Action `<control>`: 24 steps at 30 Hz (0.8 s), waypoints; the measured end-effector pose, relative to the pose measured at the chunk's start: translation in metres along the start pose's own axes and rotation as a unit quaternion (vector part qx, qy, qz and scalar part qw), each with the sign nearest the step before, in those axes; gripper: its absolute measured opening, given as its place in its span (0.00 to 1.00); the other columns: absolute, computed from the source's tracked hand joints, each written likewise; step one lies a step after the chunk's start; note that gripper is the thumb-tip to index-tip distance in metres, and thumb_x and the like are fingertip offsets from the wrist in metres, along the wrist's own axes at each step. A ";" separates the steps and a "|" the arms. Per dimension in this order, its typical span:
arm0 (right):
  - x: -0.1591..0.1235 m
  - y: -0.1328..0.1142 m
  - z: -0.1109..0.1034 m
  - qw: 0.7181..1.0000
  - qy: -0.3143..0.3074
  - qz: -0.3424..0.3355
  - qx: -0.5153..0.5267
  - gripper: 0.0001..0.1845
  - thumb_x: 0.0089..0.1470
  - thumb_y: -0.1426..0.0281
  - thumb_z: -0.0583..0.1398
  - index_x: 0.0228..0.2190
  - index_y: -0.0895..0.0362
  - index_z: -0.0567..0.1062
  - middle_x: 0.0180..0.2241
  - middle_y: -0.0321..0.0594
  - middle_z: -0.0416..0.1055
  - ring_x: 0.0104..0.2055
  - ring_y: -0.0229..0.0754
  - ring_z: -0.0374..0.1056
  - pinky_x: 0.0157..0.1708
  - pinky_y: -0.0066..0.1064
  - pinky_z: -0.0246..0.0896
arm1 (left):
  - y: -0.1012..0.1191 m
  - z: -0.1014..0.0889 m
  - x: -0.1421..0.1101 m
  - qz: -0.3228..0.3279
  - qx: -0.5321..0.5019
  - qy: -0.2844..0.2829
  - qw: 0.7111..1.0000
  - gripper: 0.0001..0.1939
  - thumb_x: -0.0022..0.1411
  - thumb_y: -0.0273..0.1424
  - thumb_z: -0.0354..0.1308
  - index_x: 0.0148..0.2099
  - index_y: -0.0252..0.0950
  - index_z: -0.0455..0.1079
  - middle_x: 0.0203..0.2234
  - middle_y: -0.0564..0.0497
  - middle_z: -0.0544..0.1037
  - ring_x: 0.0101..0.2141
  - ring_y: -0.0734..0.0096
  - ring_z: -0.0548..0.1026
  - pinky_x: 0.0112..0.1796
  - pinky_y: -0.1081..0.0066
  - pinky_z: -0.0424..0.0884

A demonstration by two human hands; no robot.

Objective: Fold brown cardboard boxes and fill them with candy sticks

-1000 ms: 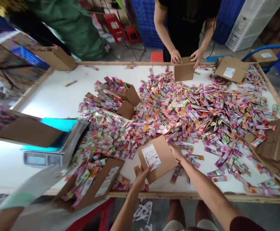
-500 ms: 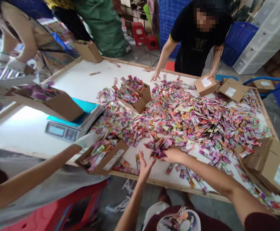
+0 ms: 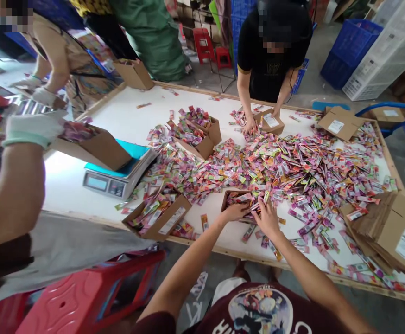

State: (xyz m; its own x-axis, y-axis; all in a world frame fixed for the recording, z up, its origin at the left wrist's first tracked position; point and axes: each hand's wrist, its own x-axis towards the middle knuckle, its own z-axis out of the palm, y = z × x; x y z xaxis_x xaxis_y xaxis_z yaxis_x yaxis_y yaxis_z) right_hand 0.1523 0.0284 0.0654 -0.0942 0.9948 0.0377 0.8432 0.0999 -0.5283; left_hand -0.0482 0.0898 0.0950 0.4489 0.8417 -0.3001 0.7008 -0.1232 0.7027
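Both hands (image 3: 253, 215) press glossy flat sachets (image 3: 247, 200) into a square cardboard box (image 3: 227, 198).

We wear a maroon T-shirt with a round cartoon print and white lettering on the chest; our left hand (image 3: 235, 212) and right hand (image 3: 268, 221) are bare, forearms uncovered

Bare white tabletop (image 3: 126, 120) open at far left; heap of colourful sachets (image 3: 293, 171) blocks centre; grey digital scale (image 3: 119, 178), stacked flat brown cartons (image 3: 390, 227) crowd edges.

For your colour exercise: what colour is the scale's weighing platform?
Turquoise, clearest in the head view: scale.
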 end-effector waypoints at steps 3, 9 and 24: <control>0.003 -0.007 0.000 1.000 0.007 -0.028 0.003 0.31 0.64 0.67 0.59 0.67 0.58 0.67 0.67 0.55 0.63 0.73 0.58 0.51 0.72 0.58 0.40 | -0.008 -0.019 -0.022 -0.008 -0.004 0.099 0.995 0.15 0.68 0.33 0.54 0.50 0.38 0.80 0.46 0.43 0.84 0.47 0.58 0.80 0.50 0.68 0.72; 0.032 -0.025 -0.012 0.985 -0.064 -0.037 0.154 0.17 0.61 0.72 0.58 0.48 0.52 0.82 0.47 0.42 0.81 0.47 0.47 0.76 0.52 0.40 0.69 | -0.025 -0.018 -0.033 -0.263 -0.069 0.184 0.945 0.15 0.66 0.34 0.57 0.49 0.30 0.76 0.34 0.46 0.80 0.37 0.63 0.77 0.38 0.69 0.71; 0.073 -0.056 0.014 0.980 -0.082 -0.179 0.024 0.16 0.63 0.75 0.61 0.51 0.54 0.80 0.52 0.50 0.75 0.58 0.53 0.68 0.60 0.46 0.64 | -0.038 -0.002 -0.095 -0.372 -0.074 0.210 0.901 0.14 0.68 0.25 0.49 0.40 0.30 0.77 0.31 0.42 0.81 0.33 0.63 0.78 0.33 0.72 0.64</control>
State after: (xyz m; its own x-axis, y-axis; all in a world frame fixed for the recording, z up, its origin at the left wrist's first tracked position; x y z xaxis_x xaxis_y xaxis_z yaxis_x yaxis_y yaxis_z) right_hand 0.0914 0.0953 0.0861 -0.4676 0.8791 0.0927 0.7150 0.4378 -0.5451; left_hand -0.1187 0.0160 0.0979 -0.3864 0.7904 -0.4755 0.6249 0.6035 0.4954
